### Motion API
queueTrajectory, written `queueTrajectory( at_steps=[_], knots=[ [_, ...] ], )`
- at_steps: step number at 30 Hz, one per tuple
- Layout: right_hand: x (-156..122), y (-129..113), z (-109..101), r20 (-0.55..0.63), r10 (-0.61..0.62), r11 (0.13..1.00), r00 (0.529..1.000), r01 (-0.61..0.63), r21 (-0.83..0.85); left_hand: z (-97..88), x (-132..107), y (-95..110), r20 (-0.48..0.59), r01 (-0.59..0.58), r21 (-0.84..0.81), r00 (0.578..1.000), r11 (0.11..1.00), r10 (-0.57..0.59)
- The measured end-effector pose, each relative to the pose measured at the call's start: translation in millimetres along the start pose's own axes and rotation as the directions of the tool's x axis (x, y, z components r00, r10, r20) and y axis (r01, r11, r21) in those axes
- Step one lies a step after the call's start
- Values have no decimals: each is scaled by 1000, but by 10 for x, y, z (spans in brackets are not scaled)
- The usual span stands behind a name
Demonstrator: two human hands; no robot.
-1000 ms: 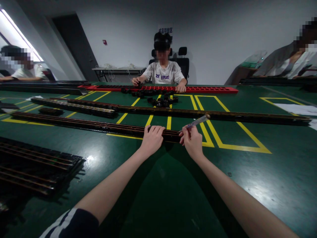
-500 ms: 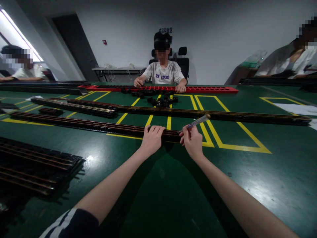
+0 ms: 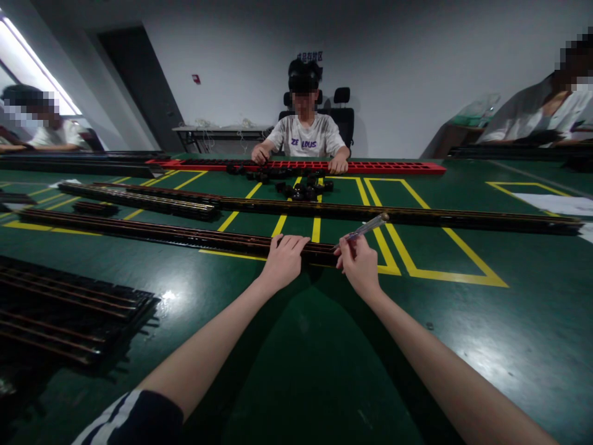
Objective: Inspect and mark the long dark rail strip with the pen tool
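Observation:
A long dark rail (image 3: 162, 233) lies across the green table (image 3: 324, 346) in front of me. My left hand (image 3: 283, 261) rests on the rail near its right end, fingers curled over its top. My right hand (image 3: 359, 264) is closed on a slim clear-handled screwdriver (image 3: 365, 227), held like a pen. The tool's tip points down at the rail's right end beside my fingers; the handle slants up to the right.
A second long rail (image 3: 417, 215) and more rails (image 3: 139, 199) lie farther back. Stacked rails (image 3: 60, 315) sit at my near left. Small black parts (image 3: 303, 189) are heaped near a red strip (image 3: 370, 167), where a person opposite works. Other people sit at both sides.
The screwdriver handle has shifted slightly left and down. My hands otherwise stay in place on the rail's end.

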State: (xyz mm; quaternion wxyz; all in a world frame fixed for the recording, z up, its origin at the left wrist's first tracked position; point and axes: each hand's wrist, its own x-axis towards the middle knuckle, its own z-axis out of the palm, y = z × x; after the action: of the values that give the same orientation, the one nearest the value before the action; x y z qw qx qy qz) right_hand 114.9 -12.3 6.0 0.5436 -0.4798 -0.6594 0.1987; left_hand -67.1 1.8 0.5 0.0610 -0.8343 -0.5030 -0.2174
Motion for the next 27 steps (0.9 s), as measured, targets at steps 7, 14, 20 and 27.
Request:
queueTrajectory(
  at_steps=[7, 14, 20, 27],
  knots=[
    [3, 21, 17, -18, 25, 999, 1000, -24, 30, -12, 4, -15, 6, -16, -12, 1000, 1000, 16],
    [1, 37, 7, -9, 33, 999, 999, -32, 33, -21, 28, 26, -6, -2, 55, 1000, 998, 2],
    [3, 46, 4, 4, 43, 998, 999, -43, 38, -3, 31, 21, -15, -2, 89, 1000, 996, 3],
    [5, 29, 2, -6, 44, 998, 999, -44, 33, 1, 32, 44, -38, 2, 114, 999, 993, 2]
  ],
)
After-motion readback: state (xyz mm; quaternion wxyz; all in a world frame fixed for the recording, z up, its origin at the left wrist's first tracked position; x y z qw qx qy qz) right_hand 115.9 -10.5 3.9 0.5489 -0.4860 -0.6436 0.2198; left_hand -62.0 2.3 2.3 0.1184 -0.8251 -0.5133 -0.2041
